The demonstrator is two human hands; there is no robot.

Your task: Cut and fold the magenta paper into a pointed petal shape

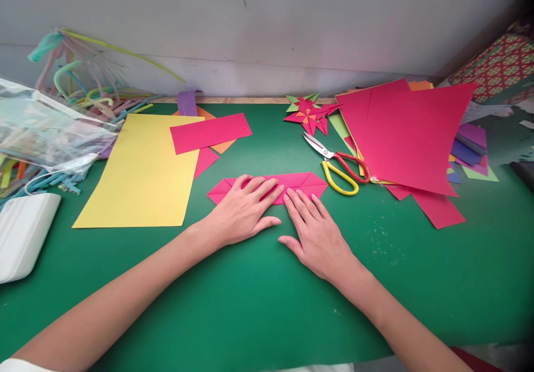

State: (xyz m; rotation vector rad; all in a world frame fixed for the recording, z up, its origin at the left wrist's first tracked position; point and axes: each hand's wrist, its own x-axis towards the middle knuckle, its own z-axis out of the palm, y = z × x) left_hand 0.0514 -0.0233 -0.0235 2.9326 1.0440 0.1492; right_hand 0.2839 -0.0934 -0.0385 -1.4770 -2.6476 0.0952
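A folded pink strip of paper (311, 182) with pointed ends and crease lines lies flat on the green tabletop. My left hand (246, 208) rests on its left half, fingers stretched out and palm down. On its lower edge, right of the middle, the fingertips of my right hand (312, 230) press down, also flat and spread. Both thumbs lie on the table below the strip, pointing toward each other. Scissors (340, 166) with one red and one yellow handle lie with blades parted, just beyond the strip's right end.
Left are a yellow sheet (142, 172), a pink rectangle (212, 133), a white device (27, 236) and a plastic bag (50, 122) among colourful stems. Folded paper stars (308, 115) lie at the back; a stack of pink sheets (409, 138) sits right. A wall (250, 33) stands behind.
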